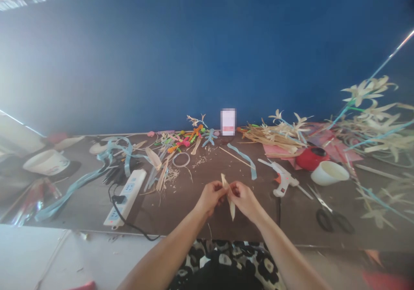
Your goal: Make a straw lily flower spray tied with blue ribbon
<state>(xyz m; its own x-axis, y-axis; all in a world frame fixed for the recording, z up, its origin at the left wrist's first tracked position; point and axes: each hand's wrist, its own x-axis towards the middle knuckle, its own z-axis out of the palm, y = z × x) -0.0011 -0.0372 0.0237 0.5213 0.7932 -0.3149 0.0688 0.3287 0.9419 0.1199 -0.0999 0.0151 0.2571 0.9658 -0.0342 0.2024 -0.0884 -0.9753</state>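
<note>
A pale, dried husk strip (232,211), pointed at both ends, stands nearly upright over the front middle of the table. My left hand (210,197) pinches its middle from the left, and my right hand (245,200) grips the same part from the right. The fingertips of both hands meet around the strip and hide its centre. Beyond my hands lie a thin stick (237,157) and a light blue ribbon piece (245,159). To the right of my right hand rests a white glue gun (280,177).
Black-handled scissors (330,219), a white cup (330,173) and a red round container (311,158) are at right, near pale husk flowers (364,93). On the left lie a power strip (126,199), blue ribbon (69,195) and a white bowl (47,162). A blue wall (200,52) rises behind.
</note>
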